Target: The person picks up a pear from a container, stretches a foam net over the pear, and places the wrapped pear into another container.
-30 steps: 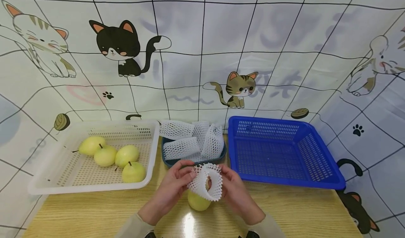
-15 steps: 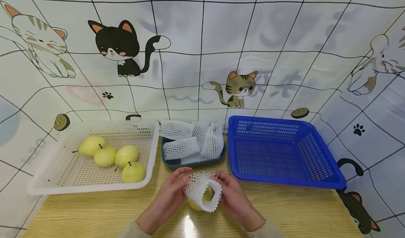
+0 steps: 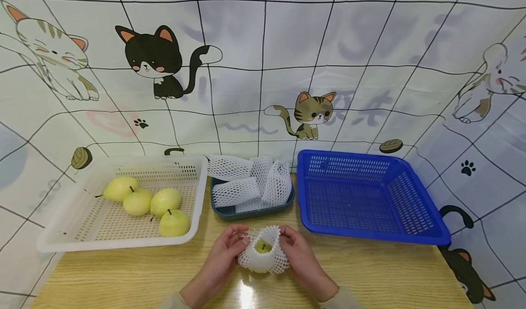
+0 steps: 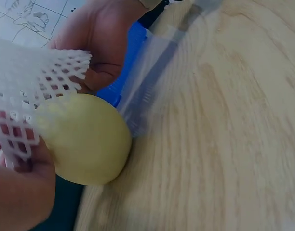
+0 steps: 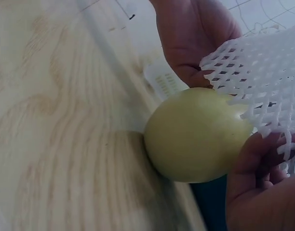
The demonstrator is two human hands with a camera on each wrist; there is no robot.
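A yellow-green pear (image 3: 263, 246) sits on the table in front of the person, its stem showing through the opening of a white foam fruit net (image 3: 272, 262). The left hand (image 3: 223, 255) pinches one side of the net; opposite, the right hand (image 3: 303, 259) holds the other side between thumb and fingers. In the left wrist view, the net (image 4: 56, 72) covers only part of the pear (image 4: 94, 144), whose rounded lower side is bare. The right wrist view also shows the pear (image 5: 195, 139) uncovered toward the table, with fingers under the net's edge.
A white basket (image 3: 123, 243) with several pears (image 3: 164, 201) stands at left. Behind the hands, a dark teal tray (image 3: 234, 215) holds several foam nets (image 3: 236, 192). At right is a blue basket (image 3: 370, 236). A cat-patterned cloth (image 3: 238, 85) hangs behind the wooden table (image 3: 390, 272).
Both hands have lowered the net from above the pear toward the table. It now surrounds the pear's sides, and the opening has turned upward, showing the stem.
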